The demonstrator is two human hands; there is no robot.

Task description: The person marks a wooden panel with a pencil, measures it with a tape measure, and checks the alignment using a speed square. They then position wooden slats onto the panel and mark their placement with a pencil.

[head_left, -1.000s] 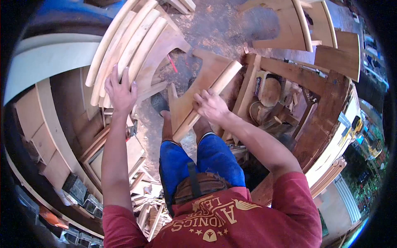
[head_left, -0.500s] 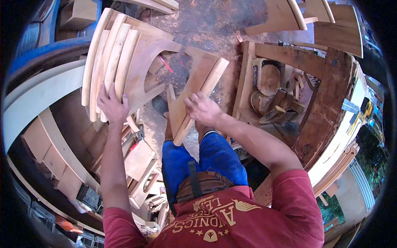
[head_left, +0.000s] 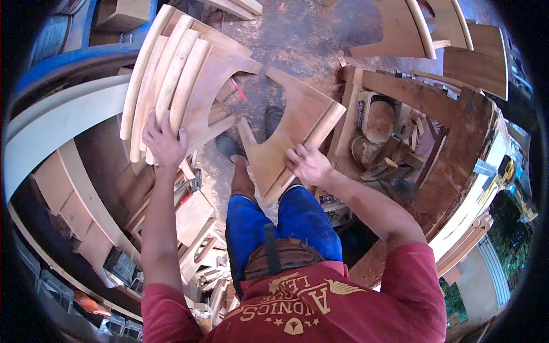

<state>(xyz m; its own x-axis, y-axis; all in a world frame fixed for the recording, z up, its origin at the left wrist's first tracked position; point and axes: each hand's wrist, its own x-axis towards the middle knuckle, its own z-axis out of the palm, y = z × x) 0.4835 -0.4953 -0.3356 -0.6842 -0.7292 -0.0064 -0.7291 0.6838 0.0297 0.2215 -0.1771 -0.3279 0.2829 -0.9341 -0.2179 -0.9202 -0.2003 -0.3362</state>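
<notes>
In the head view my right hand (head_left: 309,164) grips a wooden panel (head_left: 280,151) by its thick rounded edge. This panel has a large curved cut-out and hangs tilted in front of my legs. To the left, several similar wooden panels (head_left: 197,94) lean together, their rounded edge rails side by side. My left hand (head_left: 164,141) is closed over the lower ends of those rails, fingers on the nearer ones and thumb to the right. Its palm side is hidden.
At right a worn wooden bench (head_left: 457,154) frames a shelf with a tub (head_left: 377,117), a tape roll (head_left: 405,128) and scraps. More cut panels (head_left: 394,28) stand at the upper right. A red pen-like item (head_left: 239,90) shows beyond the stack, and offcuts (head_left: 197,220) lie lower left.
The panel in my right hand has moved right and turned, so its face and curved cut-out show more. My left hand stays on the stack. The whole view has shifted slightly.
</notes>
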